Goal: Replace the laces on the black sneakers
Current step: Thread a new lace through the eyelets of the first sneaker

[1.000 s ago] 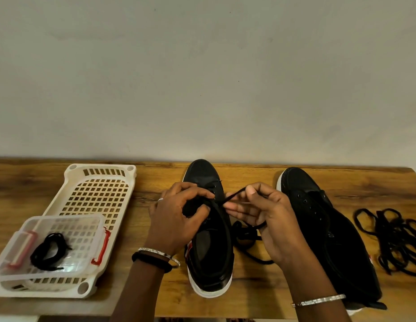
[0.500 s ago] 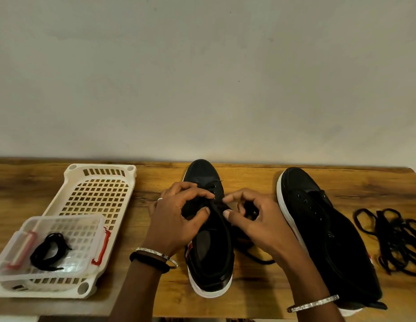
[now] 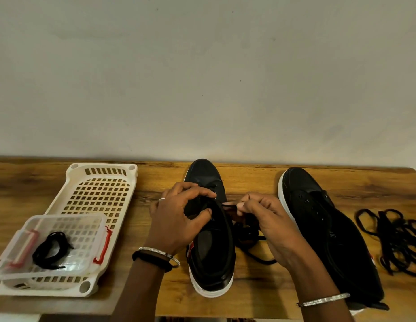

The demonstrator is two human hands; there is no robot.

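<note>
Two black sneakers lie on the desk (image 3: 249, 180), toes pointing to the far edge. The left sneaker (image 3: 216, 270) is the one being worked on. The left hand (image 3: 176, 219) curls over its eyelet area, fingers and thumb gripping the upper to steady it. The right hand (image 3: 269, 226), just to the right of that shoe, pinches a black lace (image 3: 229, 206) between thumb and fingertips, right at the shoe's edge. The rest of that lace lies in a loose heap between the two shoes.

The job looks less than half done. Lace seems to cross only the farthest eyelets of the left sneaker, so most of its holes need threading. The right sneaker (image 3: 337, 240) shows bare eyelets and no lace at all.

A pile of loose laces (image 3: 400, 240) sits at the far right of the desk. On the left, a small bundle of lace (image 3: 51, 248) rests in a clear box (image 3: 67, 216), which stands in a white basket (image 3: 102, 167). Which of these are old and which new cannot be told.
</note>
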